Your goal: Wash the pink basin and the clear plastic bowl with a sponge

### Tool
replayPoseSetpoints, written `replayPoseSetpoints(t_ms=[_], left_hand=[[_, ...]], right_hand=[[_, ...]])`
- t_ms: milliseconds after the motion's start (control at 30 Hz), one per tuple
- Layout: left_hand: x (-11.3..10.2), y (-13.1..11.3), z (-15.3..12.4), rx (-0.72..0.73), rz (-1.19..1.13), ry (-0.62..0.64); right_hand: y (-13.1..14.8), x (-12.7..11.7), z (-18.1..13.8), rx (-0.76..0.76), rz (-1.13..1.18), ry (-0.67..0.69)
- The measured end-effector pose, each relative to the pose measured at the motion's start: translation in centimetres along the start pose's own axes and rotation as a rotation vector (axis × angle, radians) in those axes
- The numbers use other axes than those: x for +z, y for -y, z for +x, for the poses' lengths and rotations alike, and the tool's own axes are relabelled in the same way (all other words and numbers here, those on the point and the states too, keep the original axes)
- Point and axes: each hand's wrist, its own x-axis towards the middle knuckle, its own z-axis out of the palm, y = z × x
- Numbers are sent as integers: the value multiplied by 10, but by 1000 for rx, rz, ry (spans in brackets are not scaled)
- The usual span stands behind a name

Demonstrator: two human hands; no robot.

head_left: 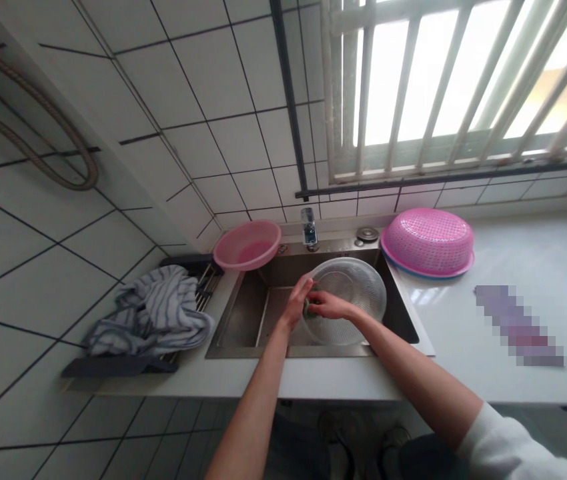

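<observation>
One white counter (523, 260) runs below a barred window (458, 87), with a steel sink (248, 317) set in it. Your mesh strainer (356, 287) — round, silvery — is at the sink's right side. Your left hand (297, 305) holds its left rim, fingers together; your right hand (332, 306) reaches across, fingers bent around a green thing (306, 308).
</observation>
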Motion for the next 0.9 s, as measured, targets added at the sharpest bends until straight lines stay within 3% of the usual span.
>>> replayPoseSetpoints(t_ms=[33,100,200,267,333,467,533,667,733,800,900], left_hand=[[-1,0,0,-3,-1,31],[-1,1,0,-11,-23,10],[3,1,1,-48,-101,-62],[5,1,1,-73,-144,-35],[6,1,1,-59,-145,-18],[0,0,0,-49,-91,-47],[-1,1,0,-51,-84,-74],[4,2,3,-5,-112,-107],[6,3,4,-9,-120,-73],[6,2,5,-11,-99,-94],[1,1,5,-15,-68,-149]], right_hand=[[-2,1,0,9,-15,43],[-1,-1,1,-24,-5,-10],[7,-10,4,-87,87,-324],[12,-15,5,-85,135,-482],[14,-13,3,-83,131,-425],[12,2,-2,-55,47,-22],[13,5,-2,-62,40,-25],[19,-6,3,-110,122,-369],[20,-11,4,-107,155,-441],[18,-10,3,-106,148,-333],[13,-2,1,-79,83,-48]])
